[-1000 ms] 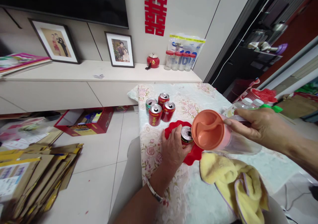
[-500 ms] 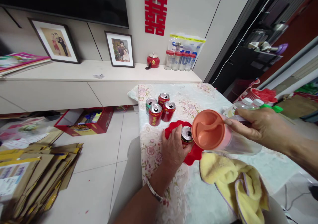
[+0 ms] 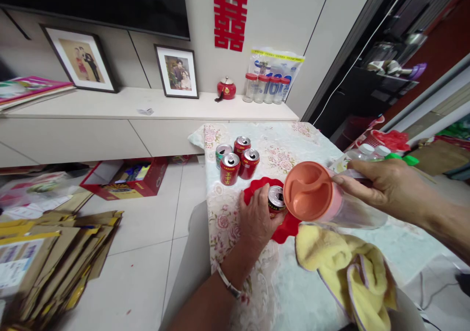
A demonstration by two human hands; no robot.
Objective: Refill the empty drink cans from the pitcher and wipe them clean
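My left hand (image 3: 257, 216) is wrapped round an opened drink can (image 3: 276, 197), which stands on a red scalloped plate (image 3: 284, 234). In my right hand (image 3: 382, 186) is the handle of a clear plastic pitcher with an orange lid (image 3: 308, 191). The pitcher lies tilted on its side in the air, its lid end close beside the can's top. Whether liquid is flowing cannot be made out. Beyond the plate stand several opened cans, among them a red can (image 3: 229, 170) and a green one (image 3: 222, 152).
A crumpled yellow towel (image 3: 345, 255) lies on the flowered tablecloth (image 3: 282, 292) at the near right. Bottles with white caps (image 3: 367, 150) stand behind my right hand. Flattened cardboard (image 3: 62, 257) is stacked on the floor at left. A white cabinet (image 3: 165, 108) runs behind the table.
Both hands, the can and the pitcher hold nearly the same positions. The view has shifted very slightly.
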